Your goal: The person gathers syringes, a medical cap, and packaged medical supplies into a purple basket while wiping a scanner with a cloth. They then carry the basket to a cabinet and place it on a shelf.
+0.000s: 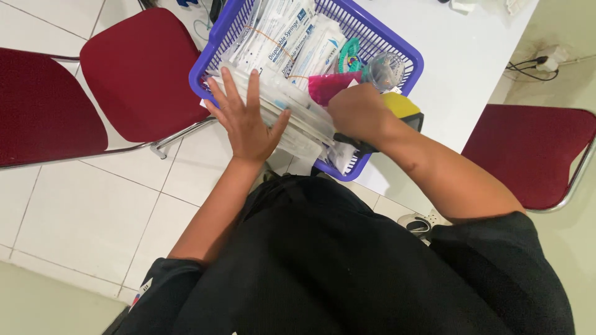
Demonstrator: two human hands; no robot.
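- The left hand (pixel 248 121) lies flat, fingers spread, on a stack of sealed syringe packets (pixel 292 115) at the near-left corner of the purple basket (pixel 214 46); it presses on them and grips nothing.
- The right hand (pixel 359 111) is curled in a fist over the packets along the basket's near rim; what its fingers pinch is hidden, so I cannot tell whether it holds a packet.
- The basket stands on the white table (pixel 472 56), at its near edge, its near side jutting over the tiled floor (pixel 87 205).
- The packets look light, thin and flexible, their film wrappers probably slick, so a loose stack is likely to fan out and slide.
- Taking the stack by both long sides, squeezed together, seems safer than lifting one end.
- More packets (pixel 282 34) lean at the far-left side of the basket; a red pouch (pixel 332 85), a clear round container (pixel 385 69) and a yellow item (pixel 402 104) sit towards its right.
- Red chairs (pixel 139 71) stand left and right.
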